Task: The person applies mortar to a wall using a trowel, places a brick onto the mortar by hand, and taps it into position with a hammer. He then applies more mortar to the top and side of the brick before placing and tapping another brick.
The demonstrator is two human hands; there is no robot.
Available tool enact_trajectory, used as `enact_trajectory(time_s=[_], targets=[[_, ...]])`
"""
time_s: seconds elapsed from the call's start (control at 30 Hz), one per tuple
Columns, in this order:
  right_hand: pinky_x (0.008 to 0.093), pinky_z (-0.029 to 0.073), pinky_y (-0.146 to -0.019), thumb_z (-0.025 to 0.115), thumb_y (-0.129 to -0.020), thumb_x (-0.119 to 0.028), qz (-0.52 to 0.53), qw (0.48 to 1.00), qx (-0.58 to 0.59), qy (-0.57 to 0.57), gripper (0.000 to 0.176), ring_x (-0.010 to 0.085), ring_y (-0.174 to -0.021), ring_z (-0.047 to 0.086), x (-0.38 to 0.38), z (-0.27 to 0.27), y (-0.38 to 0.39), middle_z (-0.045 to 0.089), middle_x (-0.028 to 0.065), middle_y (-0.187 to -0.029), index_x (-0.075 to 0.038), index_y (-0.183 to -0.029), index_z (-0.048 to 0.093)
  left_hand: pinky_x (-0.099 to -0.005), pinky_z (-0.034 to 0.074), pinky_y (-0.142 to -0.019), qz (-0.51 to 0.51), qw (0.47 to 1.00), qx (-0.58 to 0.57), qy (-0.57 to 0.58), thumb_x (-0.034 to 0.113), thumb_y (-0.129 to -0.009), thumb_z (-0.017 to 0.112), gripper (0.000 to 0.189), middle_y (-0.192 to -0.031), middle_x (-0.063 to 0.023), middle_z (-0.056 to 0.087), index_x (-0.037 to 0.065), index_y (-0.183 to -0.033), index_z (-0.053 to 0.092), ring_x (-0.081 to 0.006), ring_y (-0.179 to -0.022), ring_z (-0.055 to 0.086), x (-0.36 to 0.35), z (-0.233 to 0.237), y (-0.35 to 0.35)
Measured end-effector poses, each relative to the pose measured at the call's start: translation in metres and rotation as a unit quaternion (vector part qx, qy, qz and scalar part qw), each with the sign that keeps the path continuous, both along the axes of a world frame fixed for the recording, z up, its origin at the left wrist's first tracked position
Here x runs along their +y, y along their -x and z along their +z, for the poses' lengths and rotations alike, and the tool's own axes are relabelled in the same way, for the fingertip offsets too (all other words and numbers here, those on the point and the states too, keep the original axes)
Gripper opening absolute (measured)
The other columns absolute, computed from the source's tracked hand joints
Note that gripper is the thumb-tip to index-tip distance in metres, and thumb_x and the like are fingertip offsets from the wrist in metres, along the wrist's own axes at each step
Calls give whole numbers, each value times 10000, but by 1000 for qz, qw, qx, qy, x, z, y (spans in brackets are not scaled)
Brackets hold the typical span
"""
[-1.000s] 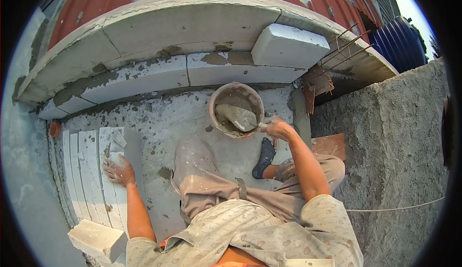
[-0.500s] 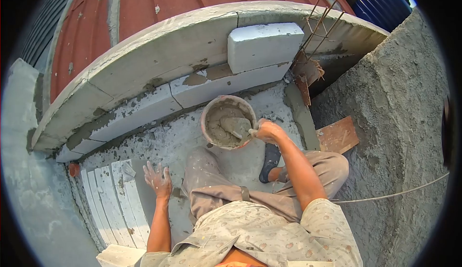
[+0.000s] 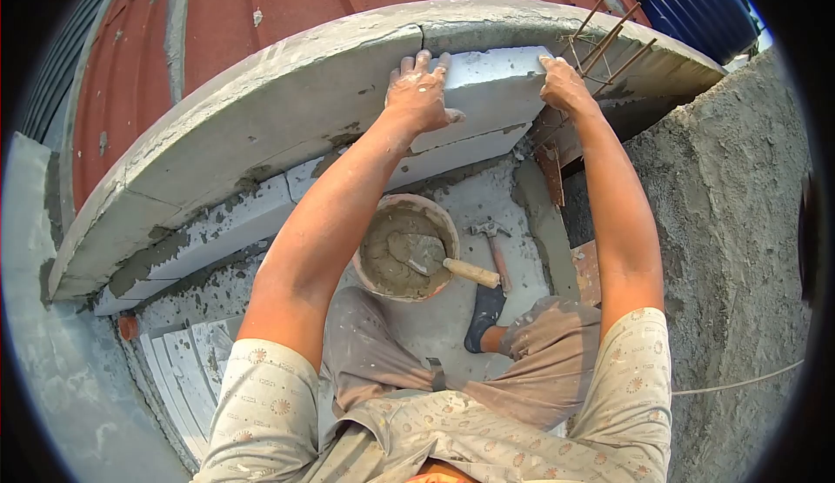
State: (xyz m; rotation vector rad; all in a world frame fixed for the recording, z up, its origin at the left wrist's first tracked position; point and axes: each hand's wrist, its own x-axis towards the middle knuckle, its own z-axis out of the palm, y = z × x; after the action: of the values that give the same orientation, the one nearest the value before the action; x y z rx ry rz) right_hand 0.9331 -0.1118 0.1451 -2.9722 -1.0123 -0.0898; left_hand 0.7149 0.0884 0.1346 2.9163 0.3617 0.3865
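A white lightweight concrete block (image 3: 496, 83) sits on a lower course of white blocks (image 3: 470, 154), against the curved concrete wall. My left hand (image 3: 421, 91) grips its left end, fingers spread at the upper edge and thumb on the front face. At the right end, my right hand (image 3: 565, 85) has its fingers curled around the corner. Below my arms stands a bucket (image 3: 359, 265) of grey mortar (image 3: 383, 248). A trowel (image 3: 472, 272) rests in it, blade on the mortar and wooden handle over the rim.
A hammer (image 3: 497, 252) lies right of the bucket by my foot. Bare rebar (image 3: 609, 39) sticks up close to my right hand. Several white blocks (image 3: 178, 379) stand at lower left. A rough cement wall (image 3: 704, 222) rises on the right; red metal roofing (image 3: 304, 4) lies beyond the curved wall.
My right hand has let go of the trowel, left in the bucket, and moved up to the block's right end. My left hand has risen from the lower left to its left end.
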Motion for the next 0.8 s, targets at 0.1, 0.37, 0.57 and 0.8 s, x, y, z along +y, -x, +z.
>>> enact_trajectory(time_s=[0.1,0.37,0.57,0.8], targets=[[415,436,-1105,553,-820,-20,-34,993,28,-109,644,366,-1299,539,-2,-4,9,554,234,-1401,-76,-1458,489,-460,425,-1117,-6,1000,13,26,458,-693,877,1035,-1535,-212,410,174,-1548,367,-415,-1352,454,6,-8,-8],[411,472,-1062,604,-826,-38,-9,991,5,-137,551,387,-1204,605,-11,-1,11,620,242,-1300,-42,-1377,580,-446,446,-1108,-19,999,-36,20,388,-676,900,1015,-1536,-184,418,183,-1531,392,-411,-1311,493,11,-20,-10],[428,484,-1032,562,-823,-48,34,989,-56,-134,540,389,-1163,624,-18,-20,0,649,258,-1237,-21,-1362,584,-453,439,-1115,-19,999,-30,16,392,-679,898,1021,-1536,-195,418,188,-1540,388,-425,-1327,475,9,-21,-9],[448,458,-1050,667,-858,-152,75,975,-71,-194,564,413,-1237,551,-35,-48,92,572,277,-1313,-3,-1383,525,-460,457,-1088,3,1000,-22,5,394,-701,882,977,-1539,-172,427,207,-1531,404,-398,-1304,495,4,-17,-7]])
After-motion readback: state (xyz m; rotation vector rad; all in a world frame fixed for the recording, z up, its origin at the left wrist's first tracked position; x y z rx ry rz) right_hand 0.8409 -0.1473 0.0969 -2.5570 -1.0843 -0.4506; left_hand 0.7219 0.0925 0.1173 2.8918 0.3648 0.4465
